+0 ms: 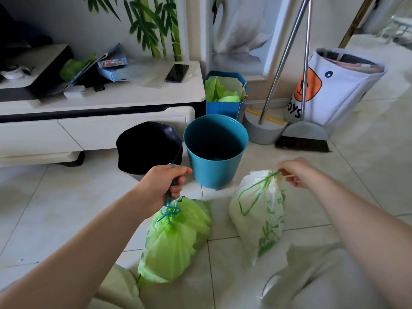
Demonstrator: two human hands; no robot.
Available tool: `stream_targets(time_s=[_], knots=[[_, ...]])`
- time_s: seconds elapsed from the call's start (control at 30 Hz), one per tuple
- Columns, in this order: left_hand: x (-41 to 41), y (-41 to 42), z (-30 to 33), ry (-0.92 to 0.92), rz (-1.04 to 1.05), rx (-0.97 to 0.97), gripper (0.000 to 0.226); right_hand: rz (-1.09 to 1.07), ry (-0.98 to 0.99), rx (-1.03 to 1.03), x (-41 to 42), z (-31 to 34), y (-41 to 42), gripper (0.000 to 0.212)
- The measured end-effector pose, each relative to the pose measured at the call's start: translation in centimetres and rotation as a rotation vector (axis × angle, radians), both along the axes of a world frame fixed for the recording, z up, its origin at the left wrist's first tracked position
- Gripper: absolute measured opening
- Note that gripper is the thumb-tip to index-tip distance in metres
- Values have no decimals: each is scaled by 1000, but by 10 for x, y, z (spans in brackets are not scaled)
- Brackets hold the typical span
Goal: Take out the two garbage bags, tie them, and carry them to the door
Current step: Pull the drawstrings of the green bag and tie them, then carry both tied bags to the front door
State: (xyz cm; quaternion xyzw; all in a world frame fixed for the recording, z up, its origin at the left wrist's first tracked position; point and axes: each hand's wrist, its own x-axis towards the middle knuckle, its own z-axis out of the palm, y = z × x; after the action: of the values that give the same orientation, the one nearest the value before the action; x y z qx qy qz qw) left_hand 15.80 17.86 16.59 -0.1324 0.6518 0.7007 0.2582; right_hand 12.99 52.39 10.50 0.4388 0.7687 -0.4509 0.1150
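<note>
A green garbage bag [176,239] hangs low over the tiled floor, its neck cinched by a blue drawstring. My left hand [165,184] is closed around that drawstring above the bag. To its right a white garbage bag with green print [260,215] is drawn shut by a green drawstring. My right hand [294,172] pinches the green drawstring at the bag's top. Both bags are outside the bins.
A blue bin [214,150] and a black bin [149,146] stand just behind the bags, in front of a white TV cabinet [111,121]. A broom and dustpan [301,137], a blue gift bag [225,94] and a white toy bag [334,90] stand at the back right.
</note>
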Motion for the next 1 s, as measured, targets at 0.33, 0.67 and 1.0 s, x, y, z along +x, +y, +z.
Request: stream_targets(time_s=[0.33,0.67,1.0], knots=[[-5,-2,3,21,-14,-10,16,-73,443,-305,-9,39,-11,16],[-2,4,7,37,-16,-30,15,985,373,323,21,35,-71,11],[0,4,12,39,-22,-47,14,1402,0,1003,20,-9,-69,11]])
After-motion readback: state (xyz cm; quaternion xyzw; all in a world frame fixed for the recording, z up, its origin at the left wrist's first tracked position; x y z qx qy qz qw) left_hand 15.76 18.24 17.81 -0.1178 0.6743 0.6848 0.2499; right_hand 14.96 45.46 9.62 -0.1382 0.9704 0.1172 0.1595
